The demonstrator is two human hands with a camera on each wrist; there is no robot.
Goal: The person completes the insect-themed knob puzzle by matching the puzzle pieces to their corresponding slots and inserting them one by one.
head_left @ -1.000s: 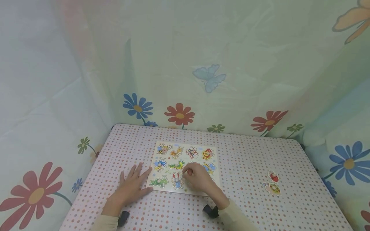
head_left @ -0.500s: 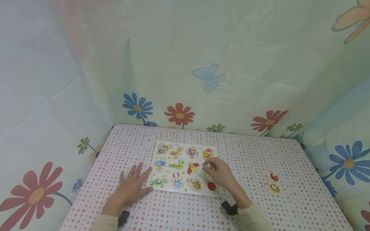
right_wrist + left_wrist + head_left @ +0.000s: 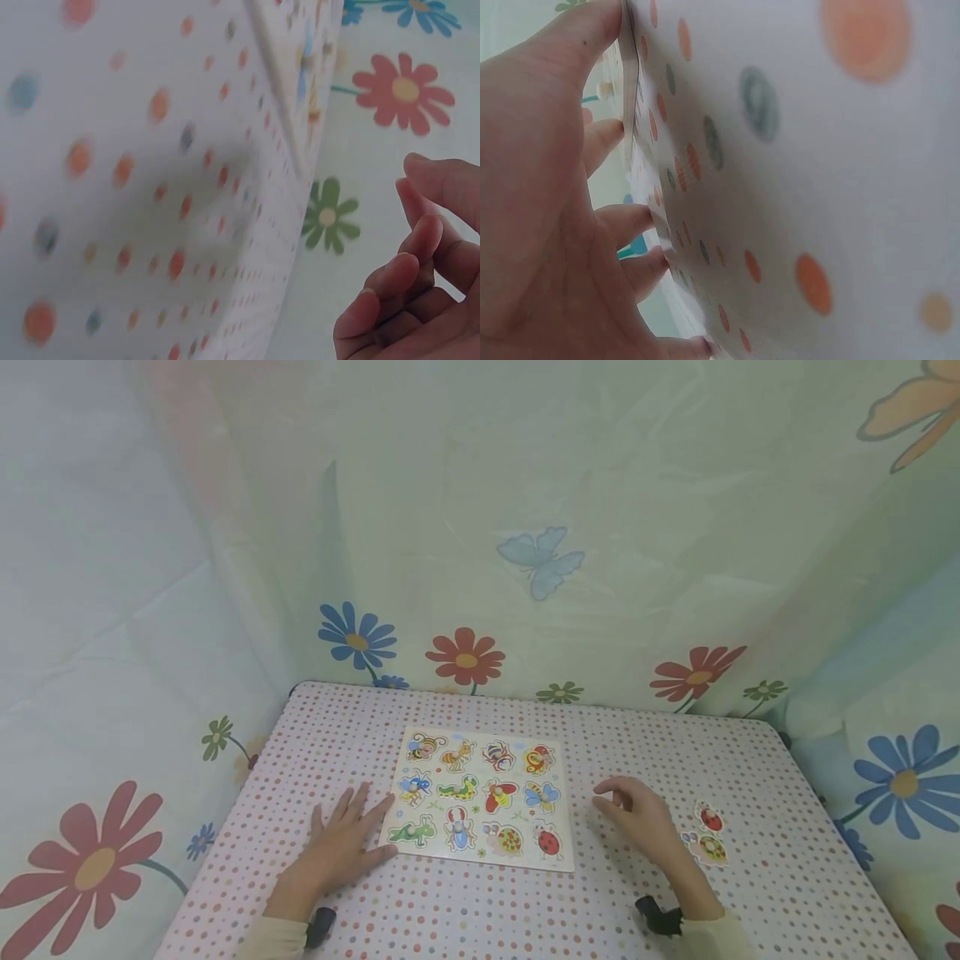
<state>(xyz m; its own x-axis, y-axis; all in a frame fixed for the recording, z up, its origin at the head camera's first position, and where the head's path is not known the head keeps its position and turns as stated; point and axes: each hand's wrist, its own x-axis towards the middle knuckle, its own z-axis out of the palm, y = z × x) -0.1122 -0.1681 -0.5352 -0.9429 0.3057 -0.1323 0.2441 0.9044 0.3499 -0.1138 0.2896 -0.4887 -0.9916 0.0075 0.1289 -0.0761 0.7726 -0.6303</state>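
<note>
A flat puzzle board point(image 3: 480, 856) with rows of colourful insect shapes lies on the table. Several shapes carry small knobs, such as the green caterpillar point(image 3: 456, 788) and the blue-winged bee point(image 3: 542, 797). In the head view my left hand point(image 3: 337, 843) rests spread at the board's left edge, thumb and index finger touching it, as the left wrist view also shows. My right hand point(image 3: 637, 814) hovers above the table right of the board, fingers loosely bent and holding nothing. Beside it lie a ladybug piece point(image 3: 708, 817) and a snail piece point(image 3: 711, 849), close together.
The table point(image 3: 480, 910) wears a dotted cloth. Behind it and at both sides hang sheets point(image 3: 420, 527) printed with flowers and butterflies. A dark wrist strap point(image 3: 658, 916) sits at my right wrist, another dark strap point(image 3: 320, 928) at my left.
My right hand has moved right, from over the board's lower middle past the blue-winged bee to beside the board, uncovering the shapes beneath it. The left hand has stayed put.
</note>
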